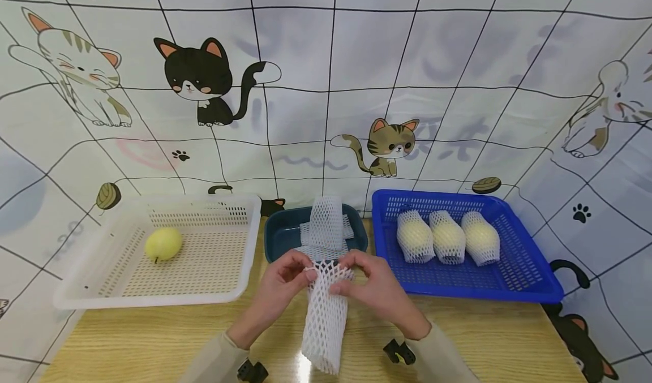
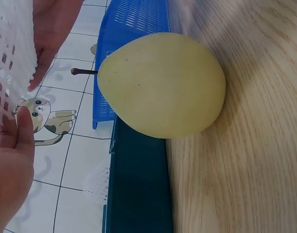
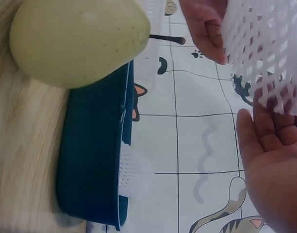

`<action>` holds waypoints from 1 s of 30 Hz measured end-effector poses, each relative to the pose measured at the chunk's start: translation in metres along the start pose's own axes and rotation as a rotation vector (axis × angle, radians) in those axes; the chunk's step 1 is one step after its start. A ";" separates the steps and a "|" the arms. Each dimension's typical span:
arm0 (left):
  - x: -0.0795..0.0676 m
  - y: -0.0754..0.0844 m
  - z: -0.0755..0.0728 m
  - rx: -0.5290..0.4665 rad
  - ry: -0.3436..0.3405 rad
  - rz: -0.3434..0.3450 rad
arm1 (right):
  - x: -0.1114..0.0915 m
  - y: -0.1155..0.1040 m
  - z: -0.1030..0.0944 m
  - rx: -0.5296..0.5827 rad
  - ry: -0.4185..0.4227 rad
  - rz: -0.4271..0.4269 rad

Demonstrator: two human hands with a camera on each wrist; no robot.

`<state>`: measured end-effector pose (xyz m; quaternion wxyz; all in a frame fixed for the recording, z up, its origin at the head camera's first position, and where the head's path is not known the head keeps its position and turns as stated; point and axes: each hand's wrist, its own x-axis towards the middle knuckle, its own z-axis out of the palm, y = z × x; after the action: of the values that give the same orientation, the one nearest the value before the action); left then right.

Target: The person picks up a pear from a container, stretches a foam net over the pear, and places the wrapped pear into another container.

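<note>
A white foam net sleeve [image 1: 326,321] hangs between the two hands above the table. My left hand [image 1: 279,287] pinches the left side of its far edge between thumb and fingers. On the other side, my right hand [image 1: 377,289] grips that same edge. Both wrist views show a pale yellow pear [image 2: 163,87] standing on the table, stem up, beside the raised sleeve. From the head view this pear is hidden behind the sleeve. Just beyond the hands, a dark teal basin [image 1: 279,241] holds more foam net sleeves [image 1: 326,224].
To the left stands a white basket [image 1: 153,302] with a single pear [image 1: 163,243] in it. A blue basket [image 1: 474,293] on the right contains three pears in foam nets [image 1: 415,236]. Behind everything hangs a cat-patterned cloth [image 1: 300,111]. The wooden table [image 1: 153,338] extends toward me.
</note>
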<state>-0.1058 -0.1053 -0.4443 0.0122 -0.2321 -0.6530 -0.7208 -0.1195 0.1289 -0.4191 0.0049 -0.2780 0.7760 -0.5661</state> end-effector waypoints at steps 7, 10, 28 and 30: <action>-0.002 0.000 0.002 -0.033 0.017 -0.011 | -0.003 0.007 0.003 0.124 0.095 -0.009; -0.003 0.000 0.006 -0.131 0.024 -0.065 | -0.004 0.009 0.005 0.146 0.148 0.000; -0.016 -0.006 0.021 -0.183 0.257 -0.455 | -0.014 0.019 0.041 0.222 0.262 0.301; -0.019 -0.010 0.023 -0.148 0.270 -0.462 | -0.017 0.023 0.043 0.238 0.256 0.314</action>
<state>-0.0850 -0.0876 -0.4589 -0.0824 0.0207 -0.6268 -0.7745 -0.1013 0.1032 -0.4596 0.0272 -0.0772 0.7318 -0.6766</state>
